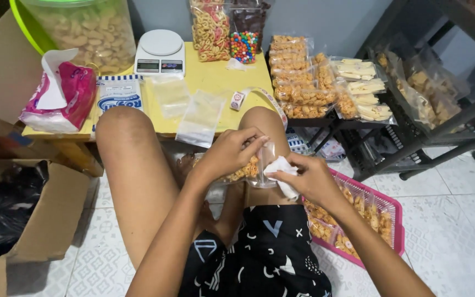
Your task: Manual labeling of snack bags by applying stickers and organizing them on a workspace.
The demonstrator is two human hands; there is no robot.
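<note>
- Two hands at work over your right knee: your left hand (pixel 231 151) pinches the top of a small clear snack bag (pixel 251 168), fingers closed on its upper edge so the opening stays gathered and upright.
- Your right hand (pixel 306 176) is closed around a crumpled white tissue (pixel 282 171), pressed against the side of the bag, which looks like wiping the plastic.
- Snack bag: partly filled with orange-brown crisps, propped against the knee, which steadies it between both hands.
- Pink basket (pixel 394 209): on the tiled floor just beside your right thigh, holding filled bags within easy reach.
- Yellow bench (pixel 215 74): in front of your knees, carrying a white kitchen scale (pixel 160 52), empty clear bags (pixel 199 118) laid flat, a roll of tape (pixel 238 100) and a pink tissue pack (pixel 61 96).
- Large clear jar (pixel 86 33) with a green lid: at the back left of the bench, full of pale snacks.
- Dark rack (pixel 358 137): to the right of the bench, stacked with sealed snack packets (pixel 303 77).
- Cardboard box (pixel 39 231): on the floor at your left, lined with black plastic.
</note>
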